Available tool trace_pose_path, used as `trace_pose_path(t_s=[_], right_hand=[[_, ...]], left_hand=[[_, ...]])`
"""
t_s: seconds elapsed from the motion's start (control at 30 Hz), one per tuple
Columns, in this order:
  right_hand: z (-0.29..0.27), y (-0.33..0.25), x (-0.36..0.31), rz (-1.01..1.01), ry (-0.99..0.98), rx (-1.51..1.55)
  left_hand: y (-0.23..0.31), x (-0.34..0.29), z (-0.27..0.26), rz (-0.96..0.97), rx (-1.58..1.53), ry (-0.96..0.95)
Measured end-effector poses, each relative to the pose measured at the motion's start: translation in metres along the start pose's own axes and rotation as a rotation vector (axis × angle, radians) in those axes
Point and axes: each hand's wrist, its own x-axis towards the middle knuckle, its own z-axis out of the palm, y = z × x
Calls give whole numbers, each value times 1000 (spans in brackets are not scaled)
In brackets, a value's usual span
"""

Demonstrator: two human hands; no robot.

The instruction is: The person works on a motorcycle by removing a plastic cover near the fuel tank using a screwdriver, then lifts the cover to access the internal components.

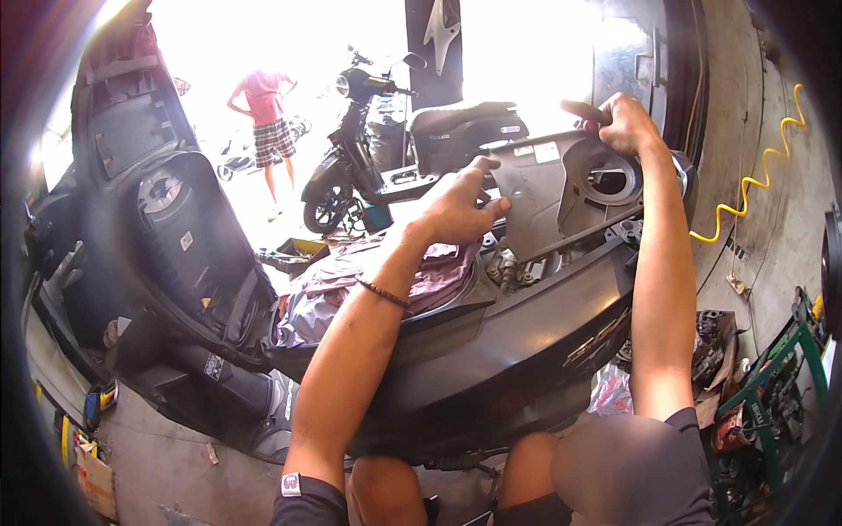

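A scooter's dark side body panel (517, 329) stretches across in front of me. On its rear part sits a grey plastic cover (531, 197) with a round opening (610, 180). My left hand (460, 206) is at the cover's left edge, fingers spread; whether they touch it I cannot tell. At the cover's far right corner my right hand (624, 129) is closed around a brown, rounded, handle-like piece (586, 111), whose exact kind is unclear. Metal parts (507, 270) show below the cover's left edge. Crumpled purplish cloth (351, 280) lies in the body's opening, partly behind my left forearm.
The scooter's seat (197, 237) stands raised at left. Beyond are another scooter (351, 167), a tray of small items (294, 252) and a person in a red shirt (265, 96). A yellow coiled hose (744, 197) and a green rack (759, 412) are at right.
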Motion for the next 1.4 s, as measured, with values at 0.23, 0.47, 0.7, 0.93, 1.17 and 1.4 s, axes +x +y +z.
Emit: trace_pose_path(t_s=[0.23,0.47,0.7,0.93,1.17,1.4], right_hand=[[1,10,14,329,55,-213],[15,39,22,737,-150,-395],[12,-22,15,495,54,-318],[21,-31,14,254,158,-199],[50,-27,30,209,138,-140],[88,-27,38,-100,138,176]], left_hand=[[-3,2,-6,-48,24,21],[-16,0,-3,-143,120,-38],[-15,0,1,-51,105,-40],[-5,-1,6,9,93,-119],[-1,-5,3,102,29,-193],[7,-10,15,208,60,-204]])
